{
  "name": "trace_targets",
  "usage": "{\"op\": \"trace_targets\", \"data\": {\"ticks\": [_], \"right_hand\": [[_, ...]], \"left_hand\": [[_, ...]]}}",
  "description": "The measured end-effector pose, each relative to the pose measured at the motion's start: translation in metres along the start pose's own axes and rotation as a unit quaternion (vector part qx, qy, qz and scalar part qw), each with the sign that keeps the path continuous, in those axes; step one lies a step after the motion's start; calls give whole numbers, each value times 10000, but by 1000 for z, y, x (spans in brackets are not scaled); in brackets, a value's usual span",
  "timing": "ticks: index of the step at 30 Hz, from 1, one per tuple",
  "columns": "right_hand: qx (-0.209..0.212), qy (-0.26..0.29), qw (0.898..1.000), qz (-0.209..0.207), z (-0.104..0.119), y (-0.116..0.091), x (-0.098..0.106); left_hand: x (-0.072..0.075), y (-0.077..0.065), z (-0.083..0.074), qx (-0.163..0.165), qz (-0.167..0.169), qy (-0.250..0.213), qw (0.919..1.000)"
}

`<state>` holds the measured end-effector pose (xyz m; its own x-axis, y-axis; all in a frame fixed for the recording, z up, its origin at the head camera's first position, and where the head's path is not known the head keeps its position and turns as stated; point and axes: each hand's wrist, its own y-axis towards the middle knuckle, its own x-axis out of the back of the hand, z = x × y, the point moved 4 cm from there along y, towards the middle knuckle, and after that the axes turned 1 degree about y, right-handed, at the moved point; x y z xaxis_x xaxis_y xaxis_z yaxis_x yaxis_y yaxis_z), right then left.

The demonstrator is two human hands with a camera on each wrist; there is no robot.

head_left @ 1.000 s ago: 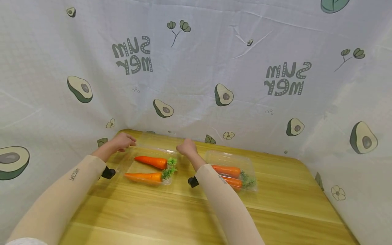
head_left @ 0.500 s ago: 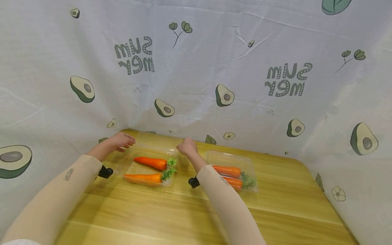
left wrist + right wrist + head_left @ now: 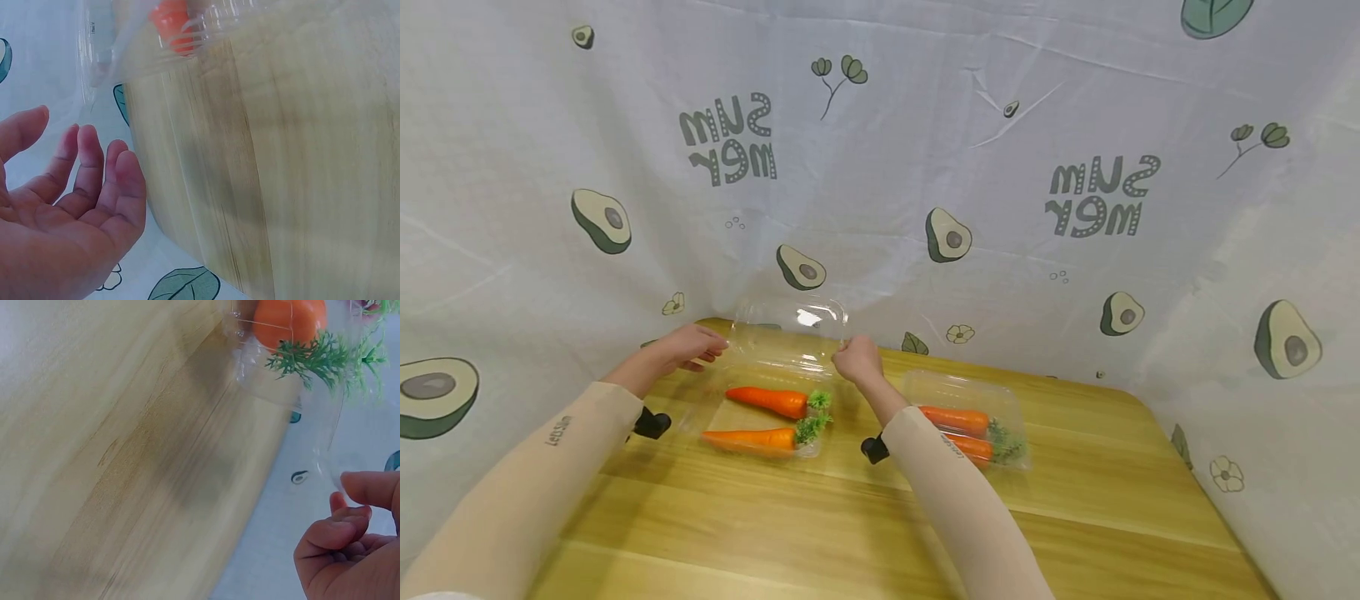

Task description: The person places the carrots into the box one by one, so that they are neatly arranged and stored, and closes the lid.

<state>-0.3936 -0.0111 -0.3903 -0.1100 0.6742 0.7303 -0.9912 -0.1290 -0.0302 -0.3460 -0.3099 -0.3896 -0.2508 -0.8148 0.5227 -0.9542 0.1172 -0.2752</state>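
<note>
A clear plastic clamshell box (image 3: 816,447) lies to the left on the table, holding two orange carrots (image 3: 771,402) with green leafy tops. Its clear lid (image 3: 807,318) stands tilted up at the back. My right hand (image 3: 859,360) pinches the lid's right edge between thumb and curled fingers; the right wrist view shows the thumb (image 3: 369,486) on the thin plastic. On the other side, my left hand (image 3: 687,346) is beside the lid's left edge. In the left wrist view its fingers (image 3: 90,165) are loosely bent, thumb apart, with nothing between them.
A second clear box (image 3: 966,383) with two more carrots (image 3: 958,419) stands right of the first, partly behind my right forearm. The wooden table (image 3: 760,525) ends at a printed white curtain (image 3: 880,192) at the back and sides.
The lid has swung up from lying nearly flat at the back to a raised tilt, with the right hand at its edge. My left hand has shifted slightly left.
</note>
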Motion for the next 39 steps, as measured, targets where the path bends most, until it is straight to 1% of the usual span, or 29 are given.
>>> {"op": "trace_targets", "data": {"ticks": [3,8,17,25,30,35,39], "right_hand": [[115,-48,9999,-32,3,-1,0],[149,-16,9998,-121,6,-6,1],[205,206,9993,-218,7,-15,2],[531,112,9980,-329,8,-24,5],[670,174,9970,-334,9,-31,8],[821,214,9958,-346,12,-38,11],[888,237,9951,-351,14,-42,13]], "left_hand": [[2,-2,2,-20,-50,-2,10000],[3,-5,4,15,-215,-59,9998],[5,-9,4,-21,-517,-224,9984],[6,-18,-2,-83,-809,-380,9960],[6,-24,-4,-178,-904,-512,9944],[7,-30,-5,-362,-953,-638,9927],[8,-36,-6,-504,-997,-629,9917]]}}
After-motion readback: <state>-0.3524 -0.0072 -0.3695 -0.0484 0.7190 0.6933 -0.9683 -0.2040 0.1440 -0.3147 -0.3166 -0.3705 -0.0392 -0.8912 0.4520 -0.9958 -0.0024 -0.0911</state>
